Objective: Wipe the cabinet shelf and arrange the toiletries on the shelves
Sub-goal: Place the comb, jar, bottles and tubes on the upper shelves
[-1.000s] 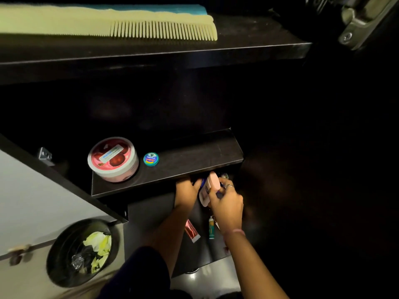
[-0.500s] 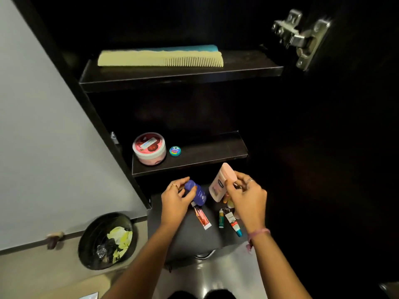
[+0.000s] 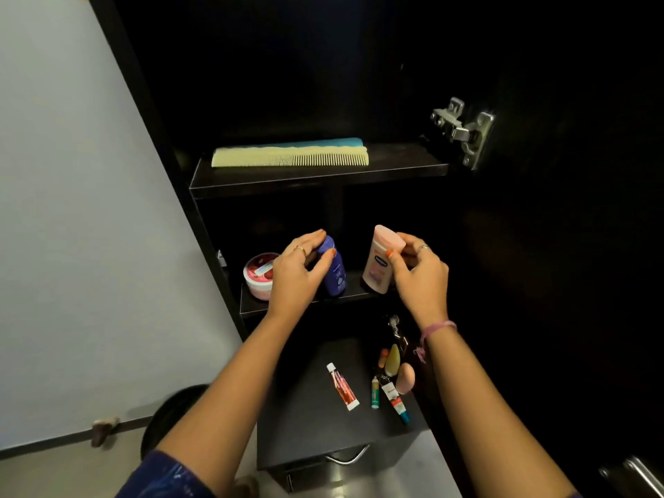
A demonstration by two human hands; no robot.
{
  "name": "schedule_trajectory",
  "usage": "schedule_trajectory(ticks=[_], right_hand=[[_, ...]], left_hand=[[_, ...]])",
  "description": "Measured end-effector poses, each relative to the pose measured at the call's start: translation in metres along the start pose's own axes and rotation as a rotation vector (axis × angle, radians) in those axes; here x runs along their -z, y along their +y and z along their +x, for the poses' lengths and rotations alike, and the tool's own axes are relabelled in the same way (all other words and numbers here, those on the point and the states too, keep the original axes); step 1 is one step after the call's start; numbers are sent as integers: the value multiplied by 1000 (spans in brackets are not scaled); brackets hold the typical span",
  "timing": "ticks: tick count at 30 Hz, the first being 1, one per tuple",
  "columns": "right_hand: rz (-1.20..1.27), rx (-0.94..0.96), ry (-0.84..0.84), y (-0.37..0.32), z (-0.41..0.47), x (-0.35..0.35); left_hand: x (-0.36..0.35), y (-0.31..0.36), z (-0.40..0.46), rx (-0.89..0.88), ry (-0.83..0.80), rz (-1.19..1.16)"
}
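Observation:
My left hand [image 3: 300, 273] grips the top of a small blue bottle [image 3: 335, 273] that stands upright on the middle shelf [image 3: 354, 290] of the dark cabinet. My right hand [image 3: 420, 273] holds a pink lotion bottle [image 3: 379, 262] by its cap, its base on the same shelf, slightly tilted. A round pink-lidded jar [image 3: 259, 275] sits at the left of that shelf, partly behind my left hand. On the upper shelf [image 3: 399, 167] lie a yellow comb [image 3: 291, 159] and a blue comb [image 3: 323, 142] behind it.
Below, a black surface [image 3: 309, 400] carries a red tube [image 3: 343, 387], a green stick [image 3: 375, 392], a white tube [image 3: 394, 400], a pink sponge [image 3: 405, 378] and other small items. The open cabinet door [image 3: 72, 210] stands at left, a metal hinge [image 3: 463, 131] at right. A dark bin [image 3: 169, 415] is below left.
Both hands rose from the lower surface to the middle shelf, carrying the blue bottle and the pink bottle, which now stand on it. The small green tin is hidden behind my left hand.

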State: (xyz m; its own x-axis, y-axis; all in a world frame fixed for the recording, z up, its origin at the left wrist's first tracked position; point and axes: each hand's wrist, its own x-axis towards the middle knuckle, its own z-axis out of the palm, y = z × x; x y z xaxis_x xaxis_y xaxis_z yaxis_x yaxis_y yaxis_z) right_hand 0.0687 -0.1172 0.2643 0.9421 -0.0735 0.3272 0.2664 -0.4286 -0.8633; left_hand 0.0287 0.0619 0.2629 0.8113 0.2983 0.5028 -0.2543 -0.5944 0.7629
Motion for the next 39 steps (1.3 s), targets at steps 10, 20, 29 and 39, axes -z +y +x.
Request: schedule_trajectory(ticks=[10,20,29,39], right_hand=[[-87,18,-98,3,43,-38],[-123,25,-131,14,55,-55],[-151,34,-153,26,50,-57],[-104,-49,-115,35,33,-43]], left_hand=[[-24,-26,44,119,18,149],[-35,-25,56,168,34,108],[-39,-39,51,216,26,58],[-40,-53,39,277,38,53]])
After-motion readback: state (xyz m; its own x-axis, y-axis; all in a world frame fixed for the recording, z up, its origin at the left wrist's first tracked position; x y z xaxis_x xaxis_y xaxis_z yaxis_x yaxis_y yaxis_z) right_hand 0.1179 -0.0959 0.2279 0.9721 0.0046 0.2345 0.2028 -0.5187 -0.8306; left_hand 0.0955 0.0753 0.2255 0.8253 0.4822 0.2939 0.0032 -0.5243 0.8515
